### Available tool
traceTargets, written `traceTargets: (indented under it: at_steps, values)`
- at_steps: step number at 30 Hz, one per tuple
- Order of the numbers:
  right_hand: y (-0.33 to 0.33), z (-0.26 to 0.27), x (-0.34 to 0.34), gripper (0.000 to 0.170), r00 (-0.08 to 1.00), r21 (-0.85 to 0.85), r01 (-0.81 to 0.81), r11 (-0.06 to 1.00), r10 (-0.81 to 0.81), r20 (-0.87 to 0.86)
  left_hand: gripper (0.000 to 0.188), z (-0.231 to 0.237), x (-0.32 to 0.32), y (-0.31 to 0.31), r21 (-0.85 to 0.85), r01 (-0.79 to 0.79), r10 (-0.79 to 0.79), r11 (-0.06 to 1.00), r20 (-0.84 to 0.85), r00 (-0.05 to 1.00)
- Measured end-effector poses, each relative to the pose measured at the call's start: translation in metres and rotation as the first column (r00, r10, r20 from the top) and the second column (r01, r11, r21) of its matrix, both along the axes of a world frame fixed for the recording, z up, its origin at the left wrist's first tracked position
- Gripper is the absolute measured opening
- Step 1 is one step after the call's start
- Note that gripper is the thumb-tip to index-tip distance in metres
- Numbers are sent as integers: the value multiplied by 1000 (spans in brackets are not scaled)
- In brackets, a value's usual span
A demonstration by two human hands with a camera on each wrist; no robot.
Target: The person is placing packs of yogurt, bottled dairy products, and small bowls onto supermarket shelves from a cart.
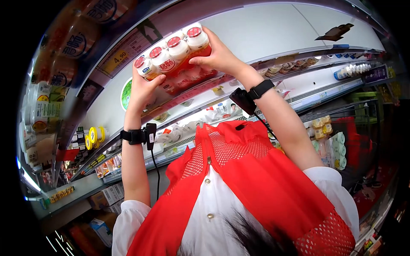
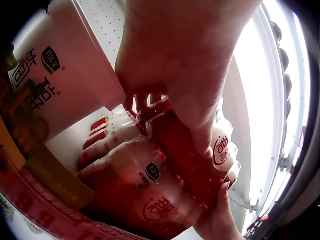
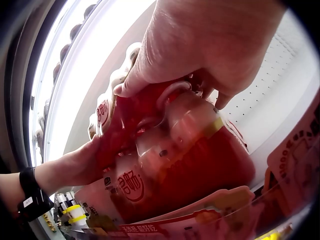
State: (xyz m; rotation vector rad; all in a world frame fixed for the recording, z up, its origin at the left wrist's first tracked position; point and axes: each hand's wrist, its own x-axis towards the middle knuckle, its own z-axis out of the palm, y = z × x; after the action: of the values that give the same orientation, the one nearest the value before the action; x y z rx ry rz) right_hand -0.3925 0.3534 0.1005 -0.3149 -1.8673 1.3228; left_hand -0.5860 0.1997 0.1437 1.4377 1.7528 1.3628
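Between both hands is a shrink-wrapped pack of small yogurt drink bottles (image 1: pixel 173 54), white with red caps and red lower wrapping. My left hand (image 1: pixel 144 88) grips its left end, thumb along the front. On the right end, my right hand (image 1: pixel 224 55) holds on with the thumb across the front and fingers behind. Below and right against it in the head view, a second red-wrapped bottle pack (image 1: pixel 188 79) stands on the shelf. The right wrist view shows that standing pack (image 3: pixel 200 160) close under the held one, behind the price strip (image 3: pixel 165 225).
A white carton (image 2: pixel 65 65) stands beside the packs in the left wrist view. Shelf rails with price labels (image 1: pixel 119 59) run around the hands. Lower shelves carry bagged goods (image 1: pixel 220 110) and yellow-lidded tubs (image 1: pixel 96 135). Wrist cameras with cables hang from both forearms.
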Motion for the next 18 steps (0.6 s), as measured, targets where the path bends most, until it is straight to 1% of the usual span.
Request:
traceTargets:
  at_steps: [2, 4, 6, 7, 8, 10, 11, 14, 15, 16, 18]
  values:
    - [3, -3, -1, 94, 999, 54, 43, 998, -41, -23, 72, 5, 1, 2, -37, 3, -2, 999, 31, 1000]
    - [2, 3, 0, 93, 996, 72, 67, 995, -62, -70, 73, 13, 3, 4, -64, 10, -11, 998, -11, 1000]
    - [2, 11, 0, 86, 987, 148, 163, 976, -159, -36, 72, 22, 8, 5, -99, -51, 46, 994, -58, 997]
    - [1, 17, 0, 84, 979, 172, 206, 963, -203, -34, 67, 23, 10, 7, -57, -47, 46, 997, -16, 999]
    - [1, 21, -1, 84, 976, 171, 217, 961, -213, -43, 67, 24, 10, 10, -56, -37, 36, 998, -24, 999]
    - [0, 27, -4, 85, 964, 150, 260, 954, -266, 20, 60, 23, 10, 11, -77, -98, 103, 992, 68, 992]
    - [-1, 29, -3, 86, 960, 152, 269, 951, -278, 42, 60, 24, 9, 12, -74, -98, 103, 992, 66, 992]
    - [2, 30, -2, 87, 968, 140, 231, 963, -242, 72, 57, 26, 5, 13, -122, -86, 76, 989, -79, 994]
    - [1, 27, -3, 87, 971, 122, 222, 967, -230, 59, 57, 29, 7, 12, -170, -109, 91, 979, -110, 990]
    - [1, 23, -4, 87, 973, 124, 212, 969, -221, 62, 57, 26, 4, 12, -169, -119, 101, 978, -107, 989]
    - [0, 18, -7, 84, 976, 75, 216, 974, -212, -52, 59, 23, -2, 12, -125, 0, -9, 992, -69, 998]
